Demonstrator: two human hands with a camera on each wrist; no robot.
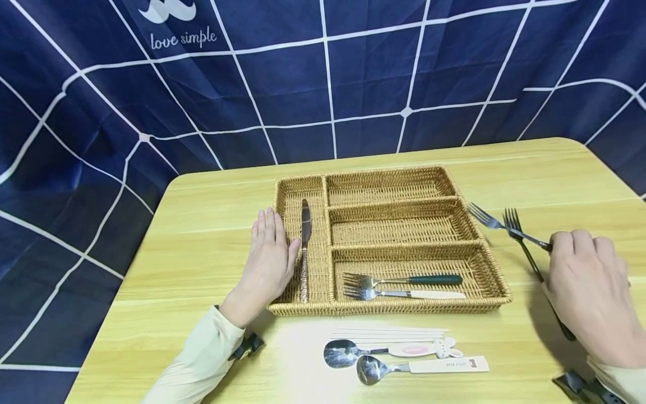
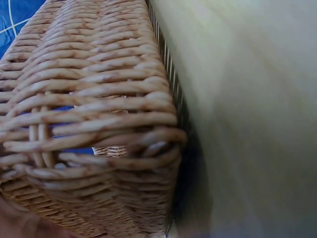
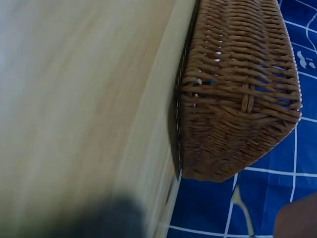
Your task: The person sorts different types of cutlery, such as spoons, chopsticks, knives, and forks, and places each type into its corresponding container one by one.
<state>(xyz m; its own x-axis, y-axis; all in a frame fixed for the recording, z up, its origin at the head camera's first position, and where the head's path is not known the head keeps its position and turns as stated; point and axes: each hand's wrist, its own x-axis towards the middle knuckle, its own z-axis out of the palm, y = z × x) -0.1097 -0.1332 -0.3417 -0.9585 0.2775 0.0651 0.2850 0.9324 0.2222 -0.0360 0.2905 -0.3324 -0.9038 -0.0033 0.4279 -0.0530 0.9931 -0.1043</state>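
My left hand (image 1: pixel 264 264) lies with straight fingers along the left side of a woven cutlery tray (image 1: pixel 393 307). In the right hand (image 1: pixel 590 286), a silver fork (image 1: pixel 525 234) is pinched by its handle, tines toward the tray's right side. A black fork (image 1: pixel 536 264) lies beneath it on the table, partly covered by that hand. Inside the tray's long left compartment is a table knife (image 1: pixel 305 230). Two forks, one green-handled (image 1: pixel 434 279) and one white-handled (image 1: pixel 436 294), lie in the front right compartment. The right wrist view shows the held fork (image 3: pixel 240 201) beyond the tray corner.
In front of the tray, several thin white sticks (image 1: pixel 388 335) lie beside a rabbit-handled spoon (image 1: pixel 411 349) and a white-handled spoon (image 1: pixel 446 365). The wooden table (image 1: pixel 217 224) has a blue checked cloth (image 1: pixel 282 84) behind it.
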